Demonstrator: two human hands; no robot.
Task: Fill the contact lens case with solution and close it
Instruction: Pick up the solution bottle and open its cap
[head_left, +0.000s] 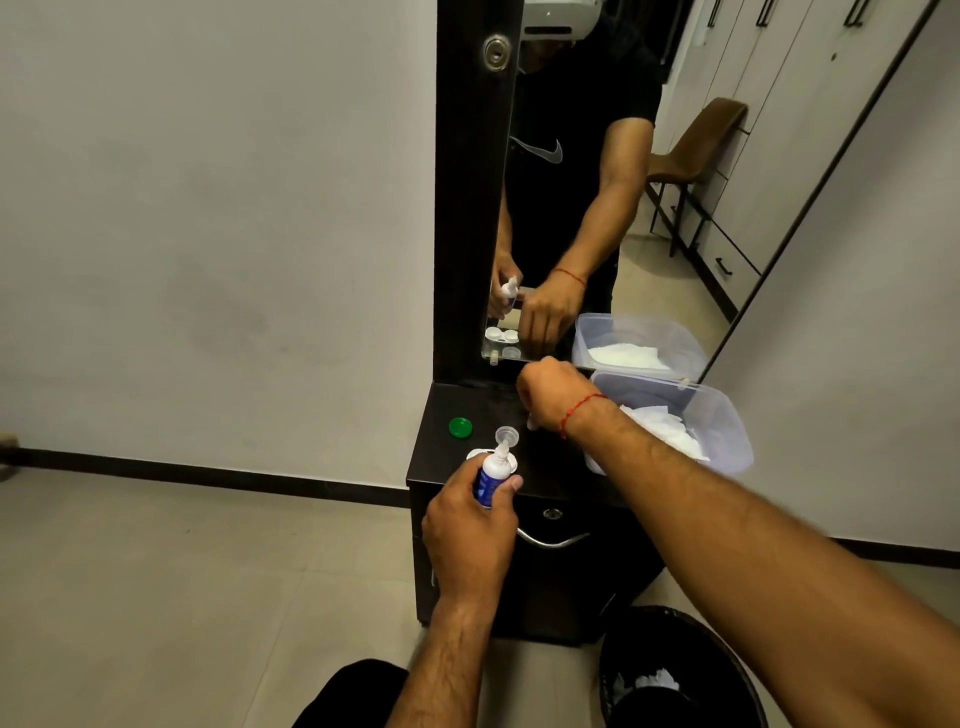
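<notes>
My left hand (467, 530) grips a white solution bottle with a blue label (487, 482) and tips its nozzle down over the white contact lens case (511, 460) at the front of the dark dresser top (441, 452). The bottle hides most of the case. A clear round cap (506, 434) sits just beyond the nozzle. A green lens case cap (460, 427) lies to the left on the top. Further back, my right hand (550, 395) is closed, knuckles up, with a small white object (532, 422) showing under its fingers; I cannot tell what it is.
A clear plastic tub (727, 415) of white tissues stands at the right of the dresser top, against the mirror (597, 208). Below the top is a drawer with a metal handle (551, 541). A black waste bin (675, 670) stands on the floor, lower right.
</notes>
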